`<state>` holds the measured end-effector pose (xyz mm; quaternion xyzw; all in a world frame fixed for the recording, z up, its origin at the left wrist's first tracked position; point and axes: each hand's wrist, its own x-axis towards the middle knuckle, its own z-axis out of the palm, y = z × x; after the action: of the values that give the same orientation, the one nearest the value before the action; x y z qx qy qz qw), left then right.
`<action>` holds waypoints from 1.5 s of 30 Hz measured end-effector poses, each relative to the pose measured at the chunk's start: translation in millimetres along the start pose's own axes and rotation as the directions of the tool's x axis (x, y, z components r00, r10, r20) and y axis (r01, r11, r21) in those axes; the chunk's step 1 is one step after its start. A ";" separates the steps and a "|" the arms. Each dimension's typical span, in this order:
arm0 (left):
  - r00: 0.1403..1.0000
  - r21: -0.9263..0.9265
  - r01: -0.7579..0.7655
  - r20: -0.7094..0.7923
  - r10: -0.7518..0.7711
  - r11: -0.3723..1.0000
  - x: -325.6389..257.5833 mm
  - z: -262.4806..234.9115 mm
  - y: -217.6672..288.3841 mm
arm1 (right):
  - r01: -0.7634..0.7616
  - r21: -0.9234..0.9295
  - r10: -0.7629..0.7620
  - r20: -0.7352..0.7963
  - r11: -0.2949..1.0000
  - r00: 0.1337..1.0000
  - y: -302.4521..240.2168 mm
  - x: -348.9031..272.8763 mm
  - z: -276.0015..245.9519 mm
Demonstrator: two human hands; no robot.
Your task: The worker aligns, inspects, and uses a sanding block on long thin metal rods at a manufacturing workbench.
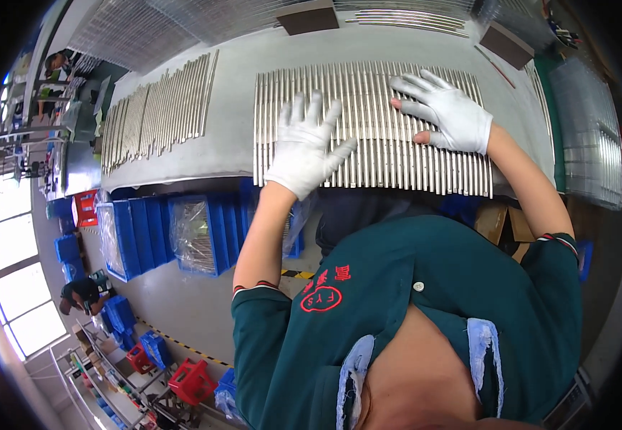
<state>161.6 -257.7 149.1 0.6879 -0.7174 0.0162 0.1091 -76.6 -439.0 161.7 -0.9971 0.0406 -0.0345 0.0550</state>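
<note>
We rest left hand [309, 147] and right hand [445, 111], both spread flat and gripping nothing, on stiff, likely slippery metal rods [372, 154] at upper centre

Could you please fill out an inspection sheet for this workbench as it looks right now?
Surface: grey worktable, mostly covered with metal parts.
Job's things: a flat row of thin metal rods laid side by side at the table's near edge.
Clutter: a second, uneven batch of rods to the left; two dark blocks at the far edge.
Grippers: left hand and right hand, both in white gloves, lie flat and spread on the rods.
Cables: nothing seen.
Surroundings: blue bins under the table, red crates on the floor, another person by the windows.
</note>
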 end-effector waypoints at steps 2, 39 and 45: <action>0.998 -0.019 -0.062 0.012 0.063 0.998 -7.8 2.8 26.0 | 0.015 -0.014 -0.015 0.004 1.000 1.000 1.6 -0.2 0.8; 0.998 0.090 -0.030 -0.060 0.036 0.995 10.4 -0.4 -93.2 | -0.106 -0.055 0.101 -0.085 0.993 0.991 -1.9 -2.7 -13.4; 0.997 0.127 -0.038 -0.065 0.047 0.991 11.2 -4.9 -89.1 | -0.244 -0.042 0.246 0.032 0.969 0.969 14.4 -72.0 -11.5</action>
<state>250.2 -272.6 144.6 0.6769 -0.7254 0.0870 0.0896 -150.1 -448.4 166.8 -0.9857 0.1630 -0.0082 0.0408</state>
